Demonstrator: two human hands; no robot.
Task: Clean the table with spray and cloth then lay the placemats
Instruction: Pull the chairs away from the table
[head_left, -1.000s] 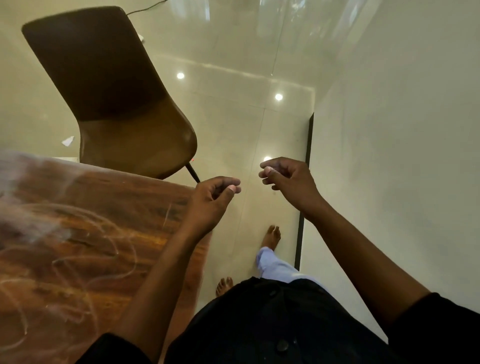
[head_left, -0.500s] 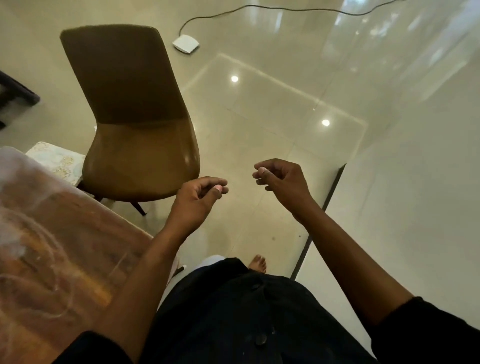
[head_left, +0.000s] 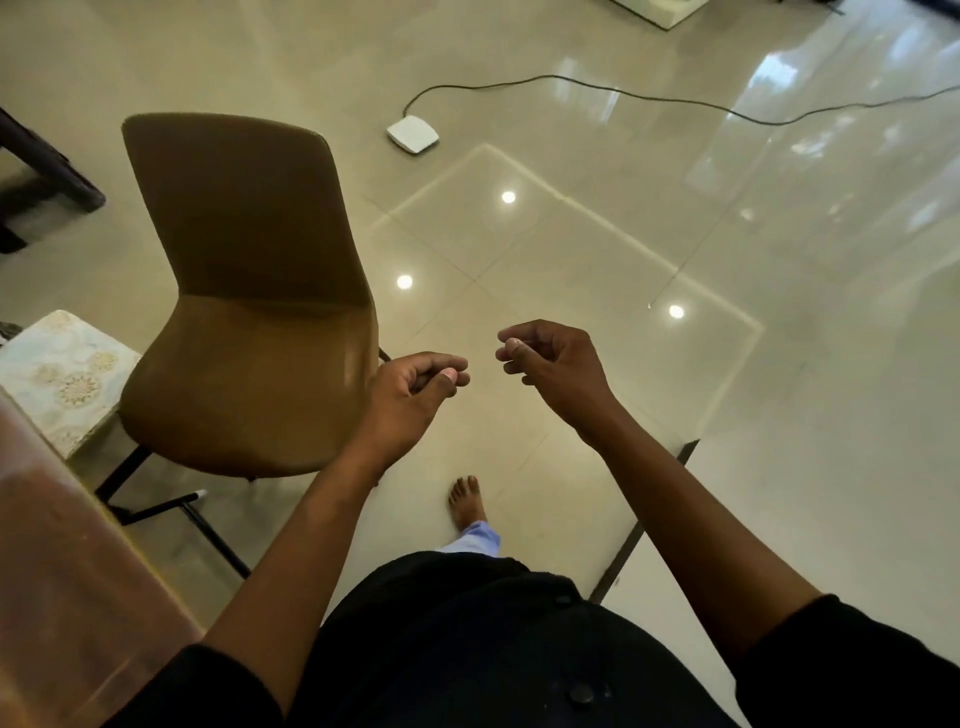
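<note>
— So where did both hands stand at that moment?

— Both were held out over the glossy beige tiled floor (head_left: 571, 249), carrying nothing. The left hand (head_left: 410, 395) had its fingers loosely curled, thumb tip near the forefinger, and the right hand (head_left: 556, 364), just beside it, was curled the same loose way. Neither touched a thing.

— And the table?

— Only a strip of the brown wooden table (head_left: 57, 545) showed, down and well to the left of the left hand. A pale patterned placemat (head_left: 57, 374) lay beyond the table's far corner, further left past the brown padded chair (head_left: 249, 291), which stood just left of that hand. No spray bottle and no cloth were anywhere in sight.

— Which step was it, then?

— I judged it a walk between steps, most likely toward fetching the placemats; whether the wiping was finished I could not tell from that strip of wood.

— What did the next move call for?

— Turning left, reaching across the chair, and pinching the mat's edge. A white box on a dark cable (head_left: 413, 134) lay ahead of the hands, worth stepping round.
</note>
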